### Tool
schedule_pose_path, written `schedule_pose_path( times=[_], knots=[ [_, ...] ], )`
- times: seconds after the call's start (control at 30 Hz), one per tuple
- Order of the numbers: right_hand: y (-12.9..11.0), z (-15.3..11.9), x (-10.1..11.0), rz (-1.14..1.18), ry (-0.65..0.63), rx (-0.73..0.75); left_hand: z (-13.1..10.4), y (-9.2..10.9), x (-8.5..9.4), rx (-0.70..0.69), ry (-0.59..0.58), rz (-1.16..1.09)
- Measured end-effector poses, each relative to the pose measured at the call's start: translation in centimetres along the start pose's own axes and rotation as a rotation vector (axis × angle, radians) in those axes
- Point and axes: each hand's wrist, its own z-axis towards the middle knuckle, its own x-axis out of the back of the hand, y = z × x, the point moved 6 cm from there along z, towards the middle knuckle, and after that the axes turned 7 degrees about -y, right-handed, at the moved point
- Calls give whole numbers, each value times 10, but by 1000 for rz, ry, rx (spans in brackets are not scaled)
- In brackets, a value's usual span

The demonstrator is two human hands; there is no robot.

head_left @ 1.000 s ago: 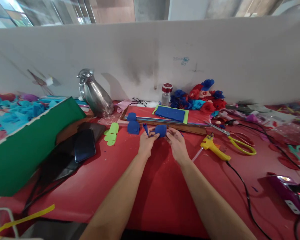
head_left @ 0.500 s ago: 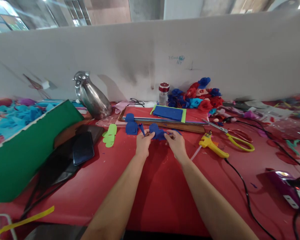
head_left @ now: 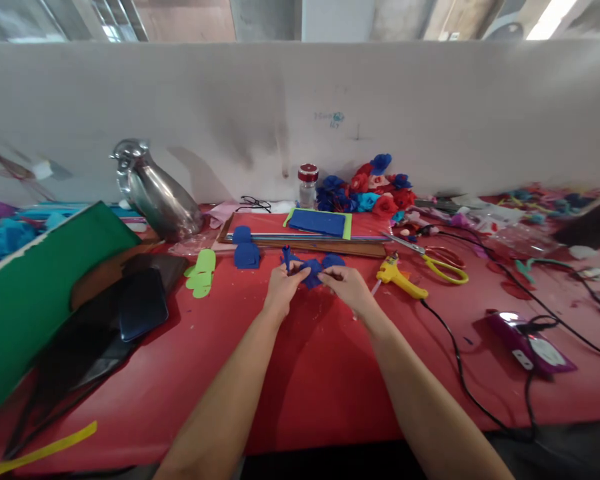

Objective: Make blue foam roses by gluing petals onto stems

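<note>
Blue sheet [head_left: 311, 275] at frame centre, pinched between the left hand [head_left: 281, 289], also grasping a blue roll [head_left: 287, 258], and the right hand [head_left: 349, 287]: its earlier rounded outline now looks puckered, suggesting shaping.

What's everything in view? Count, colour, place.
Curled piece: one, blue, centre
Petal pieces: at least two, blue, centre
Blue cutouts: several, blue, mid left
Lime cutouts: several, lime, left
Sheet stack: one, multicoloured, back
Glue gun: one, yellow, right
Scissors: one pair, red-yellow handles, right
Flowers: many, mostly blue and red, back
Jar: one, clear, red-lidded, back
Jug: one, silver, back left
Eyeglasses: one pair, dark, back
Phone: one, black, left
Panel: one, green, far left
Strip: one, yellow, front left
Box: one, purple, right
Scraps: many, mixed, both sides
Table: one, red, underneath
Wall: one, white, behind
Left hand: one, bare, around curled piece
Right hand: one, bare, at petal pieces
</note>
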Motion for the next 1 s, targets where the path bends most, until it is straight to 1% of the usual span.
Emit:
schedule_pose_path(
  times=[0.03, 0.1, 0.17, 0.2, 0.23, 0.3, 0.33, 0.4, 0.47, 0.53, 0.63, 0.73, 0.77, 0.8, 0.87, 0.93, 1.0],
  knots=[
    [3, -7, 17, -91, 57, 9, -1, -2, -3, 30, -29, 2],
    [10, -23, 60, -311, 275, 2, -5, -10, -12, 132, -113, -10],
    [19, -37, 97, -618, 409, -89, -11, -19, -25, 239, -223, -19],
    [25, -40, 111, -742, 421, -167, -14, -23, -31, 277, -270, -16],
    [31, -41, 120, -838, 380, -244, -17, -26, -37, 305, -301, -4],
    [39, -38, 127, -969, 287, -294, -20, -30, -43, 329, -306, 37],
    [41, -35, 128, -1004, 251, -296, -21, -32, -44, 333, -290, 64],
    [43, -30, 127, -1034, 226, -281, -22, -33, -45, 316, -261, 120],
    [43, -27, 127, -1037, 236, -257, -23, -31, -45, 277, -230, 176],
    [40, -32, 130, -1021, 271, -198, -24, -28, -43, 252, -193, 247],
    [31, -54, 137, -946, 314, -124, -26, -24, -42, 243, -177, 374],
    [22, -86, 135, -875, 286, -151, -27, -22, -44, 249, -209, 497],
    [21, -96, 130, -769, 248, -179, -27, -21, -45, 252, -215, 529],
    [20, -105, 121, -639, 177, -178, -28, -21, -45, 254, -218, 554],
    [16, -118, 98, -429, 41, -167, -28, -20, -44, 252, -218, 590],
    [12, -126, 76, -337, -46, -153, -29, -19, -44, 248, -225, 613],
    [10, -128, 61, -326, -87, -154, -29, -19, -45, 242, -237, 627]
  ],
)
